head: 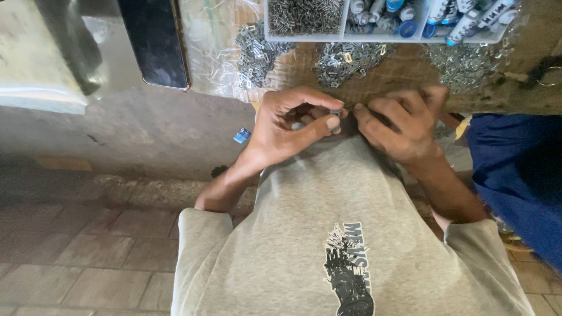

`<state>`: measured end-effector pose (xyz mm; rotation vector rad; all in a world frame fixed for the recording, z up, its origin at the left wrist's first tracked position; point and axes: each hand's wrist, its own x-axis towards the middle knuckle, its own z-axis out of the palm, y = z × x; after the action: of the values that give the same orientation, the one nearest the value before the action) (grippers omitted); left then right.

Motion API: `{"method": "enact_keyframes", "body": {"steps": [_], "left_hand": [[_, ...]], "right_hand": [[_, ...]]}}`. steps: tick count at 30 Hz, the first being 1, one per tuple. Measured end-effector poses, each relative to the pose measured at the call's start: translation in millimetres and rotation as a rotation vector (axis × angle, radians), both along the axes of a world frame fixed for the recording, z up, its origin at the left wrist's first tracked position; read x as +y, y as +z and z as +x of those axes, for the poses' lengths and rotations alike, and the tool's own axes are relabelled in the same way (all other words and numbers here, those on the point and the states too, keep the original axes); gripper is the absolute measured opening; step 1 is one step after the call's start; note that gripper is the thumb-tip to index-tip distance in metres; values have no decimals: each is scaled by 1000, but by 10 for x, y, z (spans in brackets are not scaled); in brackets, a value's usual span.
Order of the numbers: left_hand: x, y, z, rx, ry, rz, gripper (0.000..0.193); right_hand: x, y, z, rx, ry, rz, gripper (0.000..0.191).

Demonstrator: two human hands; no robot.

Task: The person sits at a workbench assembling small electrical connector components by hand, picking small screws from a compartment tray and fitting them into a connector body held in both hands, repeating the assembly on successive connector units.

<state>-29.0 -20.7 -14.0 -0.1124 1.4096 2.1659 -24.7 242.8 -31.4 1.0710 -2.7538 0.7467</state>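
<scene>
My left hand (pixel 290 126) and my right hand (pixel 401 126) meet at the near edge of a workbench, just above my grey shirt. Between the left thumb and fingers sits a small dark metal part (pixel 335 112). The right hand's fingertips press against it from the right; what else the right hand holds is hidden by its curled fingers. Piles of small silvery metal pieces (pixel 345 61) lie on the bench right behind the hands.
A white compartment tray (pixel 304 36) at the back holds small metal parts and blue-and-white cylinders (pixel 462 20). A dark phone (pixel 155 44) lies left of it, beside clear plastic sheeting. A person in blue clothing (pixel 521 175) is at the right. A brick floor is below.
</scene>
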Motion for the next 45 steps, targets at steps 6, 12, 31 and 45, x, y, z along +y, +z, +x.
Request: {"method": "enact_keyframes", "body": {"steps": [6,12,31,45], "left_hand": [[47,-6,27,11,-22,-36,20],[88,-22,4,55,-23,-12,21],[106,-90,38,-22,-3,-25,24],[-52,-28,-23,12,-11,62,19]], "right_hand": [[-114,159,-94,-194,-128,-250,25],[-227,363,-143,-295,-116,-402,22],[-340,315,-126,-251,-47,-393,13],[-32,52,-45,98,50,-4,28]]}}
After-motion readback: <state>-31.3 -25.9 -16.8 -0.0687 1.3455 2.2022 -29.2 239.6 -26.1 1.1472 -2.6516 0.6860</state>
